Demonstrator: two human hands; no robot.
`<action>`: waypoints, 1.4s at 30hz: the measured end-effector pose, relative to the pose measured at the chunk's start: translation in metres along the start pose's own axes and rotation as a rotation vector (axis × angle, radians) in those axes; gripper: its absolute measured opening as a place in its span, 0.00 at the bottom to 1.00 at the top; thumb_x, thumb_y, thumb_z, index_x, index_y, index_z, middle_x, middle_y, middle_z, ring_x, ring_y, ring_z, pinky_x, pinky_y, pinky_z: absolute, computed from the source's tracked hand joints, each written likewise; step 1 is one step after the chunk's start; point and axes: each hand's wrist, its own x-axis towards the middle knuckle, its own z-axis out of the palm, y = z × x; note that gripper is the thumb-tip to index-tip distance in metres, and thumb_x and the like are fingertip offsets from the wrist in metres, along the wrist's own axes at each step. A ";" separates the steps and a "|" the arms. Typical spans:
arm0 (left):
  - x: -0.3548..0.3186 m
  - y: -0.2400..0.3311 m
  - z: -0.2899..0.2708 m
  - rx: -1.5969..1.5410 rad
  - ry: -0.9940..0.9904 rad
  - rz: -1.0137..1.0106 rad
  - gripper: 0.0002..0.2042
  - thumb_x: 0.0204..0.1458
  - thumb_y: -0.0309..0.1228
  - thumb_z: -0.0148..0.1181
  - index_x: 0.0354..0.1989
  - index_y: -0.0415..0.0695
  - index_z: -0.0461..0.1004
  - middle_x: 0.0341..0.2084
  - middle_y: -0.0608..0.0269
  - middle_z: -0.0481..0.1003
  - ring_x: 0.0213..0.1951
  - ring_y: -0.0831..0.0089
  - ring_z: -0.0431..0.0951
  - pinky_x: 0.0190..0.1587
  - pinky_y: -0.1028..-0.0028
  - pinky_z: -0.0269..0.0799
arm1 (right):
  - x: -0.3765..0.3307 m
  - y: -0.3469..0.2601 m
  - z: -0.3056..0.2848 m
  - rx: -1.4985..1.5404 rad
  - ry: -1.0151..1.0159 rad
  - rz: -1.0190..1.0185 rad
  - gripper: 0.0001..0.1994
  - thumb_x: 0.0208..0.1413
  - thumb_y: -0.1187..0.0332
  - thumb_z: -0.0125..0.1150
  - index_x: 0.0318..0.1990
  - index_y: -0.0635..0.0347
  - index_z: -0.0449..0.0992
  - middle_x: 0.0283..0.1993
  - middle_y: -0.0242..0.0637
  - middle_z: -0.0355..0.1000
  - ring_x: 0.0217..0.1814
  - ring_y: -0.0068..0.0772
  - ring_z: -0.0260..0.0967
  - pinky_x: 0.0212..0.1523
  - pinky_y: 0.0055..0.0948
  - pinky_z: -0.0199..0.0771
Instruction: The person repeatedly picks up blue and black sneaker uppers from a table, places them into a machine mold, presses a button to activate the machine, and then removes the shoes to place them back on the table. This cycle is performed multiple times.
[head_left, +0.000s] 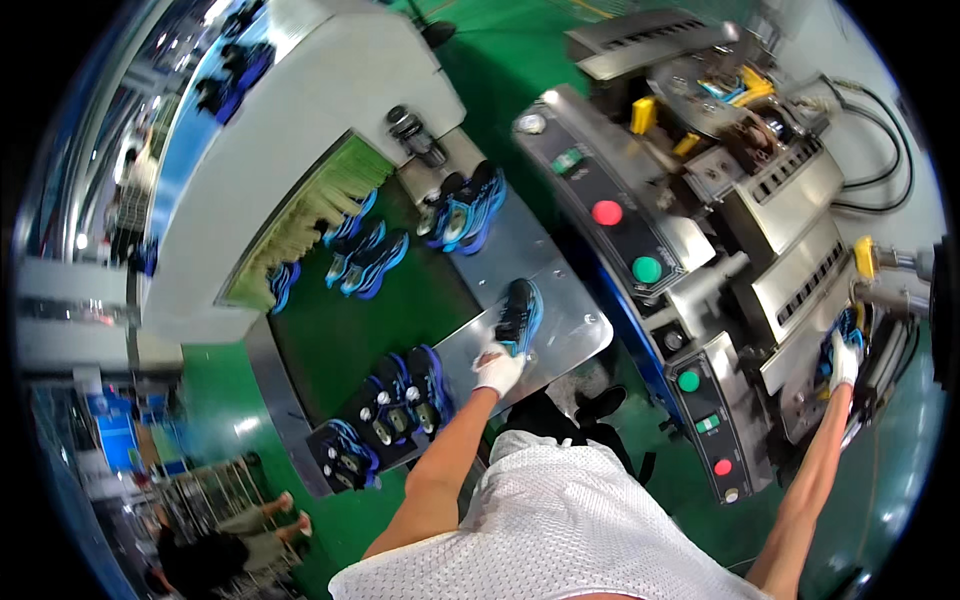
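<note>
My left hand (499, 370), in a white glove, grips the heel end of a black and blue sports shoe (518, 312) at the near right corner of the metal table (565, 345). Far to the right, my gloved right hand (845, 362) is closed around part of another blue and black shoe (849, 322), which is at the near station of the pressing machine (800, 300). The fingers of that hand are partly hidden. More shoes (466, 207) of the same kind stand at the table's far corner, and a row of them (410, 393) lines its near edge.
Several shoes (368, 260) sit on the green conveyor belt (330, 350) by the bristle curtain (310, 205) of a pale housing (280, 110). Red button (607, 212) and green button (646, 269) are on the machine's panel. Another person (215, 555) is at a cart, lower left.
</note>
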 end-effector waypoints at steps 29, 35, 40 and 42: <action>0.119 -0.056 -0.250 -0.081 -0.121 0.288 0.38 0.44 0.35 0.73 0.64 0.29 0.67 0.52 0.39 0.76 0.53 0.52 0.76 0.59 0.60 0.69 | -0.464 -0.262 0.259 0.117 -0.686 -0.138 0.29 0.62 0.48 0.59 0.61 0.62 0.76 0.60 0.46 0.77 0.62 0.40 0.74 0.63 0.36 0.70; 0.049 0.062 -0.208 -0.710 -0.760 0.449 0.25 0.59 0.29 0.59 0.65 0.36 0.68 0.57 0.54 0.73 0.57 0.65 0.73 0.62 0.66 0.67 | -0.469 -0.274 0.294 1.258 -1.525 0.489 0.26 0.67 0.47 0.58 0.59 0.60 0.75 0.56 0.35 0.78 0.56 0.30 0.74 0.59 0.37 0.75; 0.050 0.177 -0.181 -0.526 -0.560 0.852 0.28 0.55 0.18 0.60 0.66 0.35 0.63 0.66 0.50 0.68 0.64 0.62 0.72 0.66 0.65 0.65 | -0.418 -0.268 0.240 1.619 -1.326 0.321 0.28 0.56 0.59 0.73 0.60 0.65 0.72 0.53 0.40 0.79 0.51 0.28 0.78 0.53 0.35 0.81; 0.034 0.226 -0.176 -0.647 -0.510 0.804 0.30 0.53 0.13 0.58 0.67 0.35 0.62 0.66 0.50 0.66 0.65 0.59 0.70 0.68 0.61 0.65 | -0.389 -0.270 0.188 1.719 -1.155 0.198 0.31 0.53 0.62 0.76 0.60 0.67 0.70 0.51 0.38 0.79 0.45 0.27 0.79 0.47 0.31 0.83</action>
